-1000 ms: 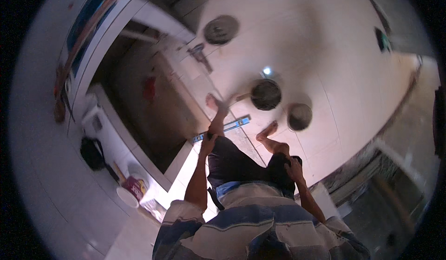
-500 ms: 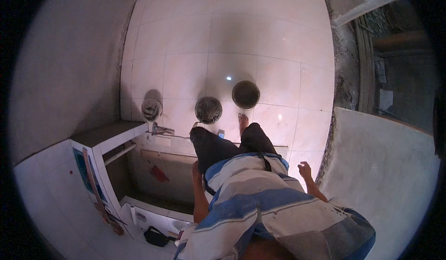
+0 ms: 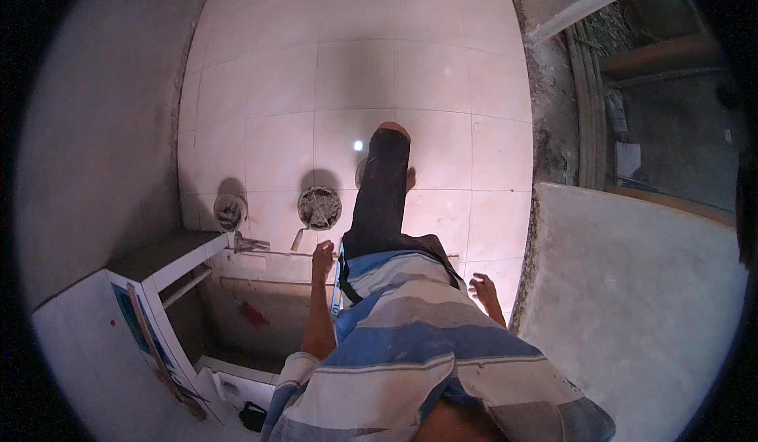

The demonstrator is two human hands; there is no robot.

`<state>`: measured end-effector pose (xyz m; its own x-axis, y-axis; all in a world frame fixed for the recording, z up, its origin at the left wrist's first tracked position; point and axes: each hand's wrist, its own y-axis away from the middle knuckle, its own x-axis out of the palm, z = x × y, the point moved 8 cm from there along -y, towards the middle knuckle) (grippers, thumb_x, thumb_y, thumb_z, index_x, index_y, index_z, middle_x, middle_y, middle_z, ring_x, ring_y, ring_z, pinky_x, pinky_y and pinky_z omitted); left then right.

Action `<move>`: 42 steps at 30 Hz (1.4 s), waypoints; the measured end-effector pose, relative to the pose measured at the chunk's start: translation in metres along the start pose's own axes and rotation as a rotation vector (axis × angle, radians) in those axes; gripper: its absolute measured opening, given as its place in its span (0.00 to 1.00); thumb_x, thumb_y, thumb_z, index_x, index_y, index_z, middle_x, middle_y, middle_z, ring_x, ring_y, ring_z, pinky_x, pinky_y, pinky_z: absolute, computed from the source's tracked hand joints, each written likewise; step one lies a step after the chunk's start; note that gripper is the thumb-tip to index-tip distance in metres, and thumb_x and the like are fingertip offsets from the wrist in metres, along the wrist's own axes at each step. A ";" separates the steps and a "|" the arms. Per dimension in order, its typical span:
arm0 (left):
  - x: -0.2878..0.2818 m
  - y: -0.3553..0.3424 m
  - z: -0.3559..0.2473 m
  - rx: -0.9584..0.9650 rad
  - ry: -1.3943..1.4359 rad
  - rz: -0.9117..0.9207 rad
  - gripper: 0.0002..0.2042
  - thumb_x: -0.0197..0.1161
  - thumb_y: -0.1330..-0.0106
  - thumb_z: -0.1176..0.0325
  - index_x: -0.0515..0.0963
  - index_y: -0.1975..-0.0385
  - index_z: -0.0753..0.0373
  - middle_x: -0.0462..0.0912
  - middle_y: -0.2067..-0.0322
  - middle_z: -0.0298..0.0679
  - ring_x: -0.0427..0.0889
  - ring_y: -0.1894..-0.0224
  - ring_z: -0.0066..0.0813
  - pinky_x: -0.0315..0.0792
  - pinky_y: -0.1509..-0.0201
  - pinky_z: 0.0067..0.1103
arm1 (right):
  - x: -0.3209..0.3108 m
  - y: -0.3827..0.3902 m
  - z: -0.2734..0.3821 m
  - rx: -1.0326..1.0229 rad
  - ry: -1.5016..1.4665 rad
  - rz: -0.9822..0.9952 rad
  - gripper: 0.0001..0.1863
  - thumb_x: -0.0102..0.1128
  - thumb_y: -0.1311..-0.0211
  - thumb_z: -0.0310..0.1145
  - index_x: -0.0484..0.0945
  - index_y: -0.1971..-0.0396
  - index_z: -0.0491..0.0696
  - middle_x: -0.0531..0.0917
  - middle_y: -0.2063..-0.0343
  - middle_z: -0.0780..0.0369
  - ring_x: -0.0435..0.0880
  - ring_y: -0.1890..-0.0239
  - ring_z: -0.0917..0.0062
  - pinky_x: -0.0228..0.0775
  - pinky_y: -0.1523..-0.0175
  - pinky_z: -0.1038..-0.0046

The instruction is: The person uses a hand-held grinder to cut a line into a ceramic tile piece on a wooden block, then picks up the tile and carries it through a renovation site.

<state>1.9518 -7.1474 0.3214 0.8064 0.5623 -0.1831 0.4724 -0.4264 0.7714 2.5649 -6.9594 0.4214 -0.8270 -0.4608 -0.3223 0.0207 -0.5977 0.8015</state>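
Note:
My left hand hangs beside my left hip, loosely curled with nothing in it. Nearest to it stands a bucket holding grey mortar-like stuff, and a pale flat tool lies by that bucket's near side. Out to the right of my shirt, my right hand is empty, its fingers apart. Farther left is a smaller pail with grey contents. My raised, dark-trousered leg covers most of the third bucket; only its left edge shows.
Pale tiles cover the floor. At the left, a tiled ledge borders a recess with a red scrap in it. Some hand tools lie near its corner. A grey half-wall stands at the right, past a rough floor edge.
One leg has swung forward over the third bucket. My left hand has come up and forward from beside my thigh. The view has shifted, and the room appears lower and farther left.

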 end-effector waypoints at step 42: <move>0.553 -0.387 -0.717 0.026 -0.312 -0.237 0.18 0.63 0.26 0.54 0.87 0.52 0.63 0.92 0.63 0.52 0.92 0.58 0.51 0.83 0.52 0.47 | -0.477 -0.700 0.612 -0.051 0.281 -0.077 0.24 0.71 0.28 0.42 0.82 0.39 0.45 0.88 0.55 0.57 0.87 0.54 0.71 0.80 0.49 0.65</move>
<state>1.9600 -6.1636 0.3582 0.7418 0.4060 -0.5338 0.6637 -0.3306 0.6709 2.6014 -5.9197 0.3228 -0.6395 -0.5718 -0.5139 -0.0022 -0.6671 0.7450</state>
